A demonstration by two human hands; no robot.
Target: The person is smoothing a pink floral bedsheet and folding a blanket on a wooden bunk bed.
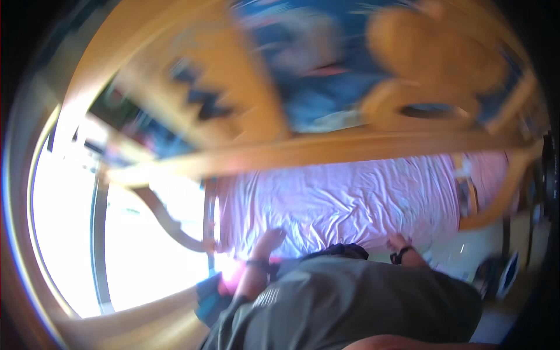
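A pink bedsheet (341, 205) with many wrinkles covers the lower bunk of a wooden bunk bed in front of me. My left hand (272, 241) is above or beside the near left part of the sheet, with a dark band on the wrist. On the right, my right hand (397, 243) is at the sheet's near edge, a dark watch or band on its wrist. Blur hides the fingers of both hands, so whether either grips the cloth cannot be told.
The upper bunk's wooden rail (315, 151) crosses above the lower bed. Blurred blue bedding (328, 96) lies behind it. Bright windows (153, 249) stand at the left, a curved wooden bedpost (168, 223) before them. A pink object (231, 278) is near my left forearm.
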